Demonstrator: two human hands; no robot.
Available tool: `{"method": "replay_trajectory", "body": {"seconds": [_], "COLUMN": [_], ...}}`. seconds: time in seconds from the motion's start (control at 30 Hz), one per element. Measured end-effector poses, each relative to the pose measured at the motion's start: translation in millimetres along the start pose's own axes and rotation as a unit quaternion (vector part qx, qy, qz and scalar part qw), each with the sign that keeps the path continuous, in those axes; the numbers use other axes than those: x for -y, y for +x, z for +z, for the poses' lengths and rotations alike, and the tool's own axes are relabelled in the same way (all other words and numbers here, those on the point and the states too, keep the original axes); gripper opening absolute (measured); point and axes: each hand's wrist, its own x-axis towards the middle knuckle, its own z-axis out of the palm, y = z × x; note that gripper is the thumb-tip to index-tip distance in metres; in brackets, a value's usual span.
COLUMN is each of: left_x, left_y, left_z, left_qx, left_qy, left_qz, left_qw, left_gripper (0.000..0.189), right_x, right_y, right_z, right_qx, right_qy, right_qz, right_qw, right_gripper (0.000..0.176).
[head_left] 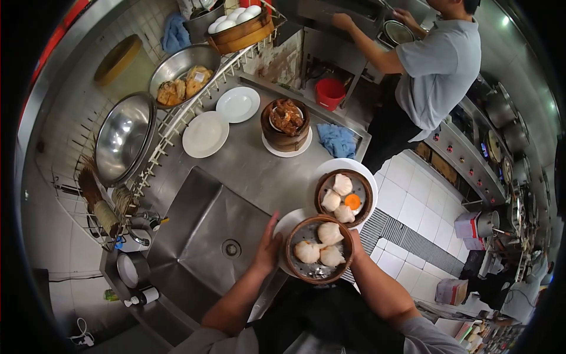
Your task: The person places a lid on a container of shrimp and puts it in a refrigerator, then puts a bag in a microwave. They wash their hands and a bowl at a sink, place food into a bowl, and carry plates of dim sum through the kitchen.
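Two round bamboo steamer baskets on white plates are in front of my body. The nearer basket contains three pale dumplings. In the farther basket lie several dumplings and an orange carrot slice. My left hand grips the left edge of the nearer plate, its fingers partly hidden. My right hand is closed at the near edge of the farther plate, right beside the nearer basket. Most of its fingers are out of sight beneath.
A steel sink lies to the left. On the counter stand two white plates and a steamer of chicken feet, near a blue cloth. Bowls sit on a wire rack. A co-worker stands at the upper right.
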Motion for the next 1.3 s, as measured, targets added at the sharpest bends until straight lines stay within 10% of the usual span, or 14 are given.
{"method": "replay_trajectory", "body": {"seconds": [0.33,0.4,0.53,0.8,1.3], "left_x": [0.8,19.9,68.3,40.8,73.4], "left_y": [24.5,49.8,173.7,328.6,272.3], "left_z": [-1.0,-14.8,-43.7,-46.0,-105.2], "left_qx": [0.108,0.112,-0.121,-0.263,-0.299], "left_qy": [-0.093,-0.230,0.045,0.090,0.078], "left_qz": [-0.019,-0.144,-0.047,-0.082,-0.092], "left_qw": [0.990,0.956,0.991,0.957,0.947], "left_gripper": [0.073,0.068,0.053,0.037,0.023], "right_x": [-9.5,-19.2,-27.4,17.5,41.7], "right_y": [-1.4,-2.2,2.6,-19.3,-57.2], "right_z": [-30.2,-40.5,-60.9,-45.9,-27.4], "right_qx": [0.010,0.013,0.102,0.222,0.285], "right_qy": [0.097,0.084,0.305,0.329,0.366], "right_qz": [0.029,0.039,0.123,0.193,0.230], "right_qw": [0.995,0.996,0.939,0.897,0.855], "right_gripper": [0.046,0.045,0.043,0.042,0.042]}}
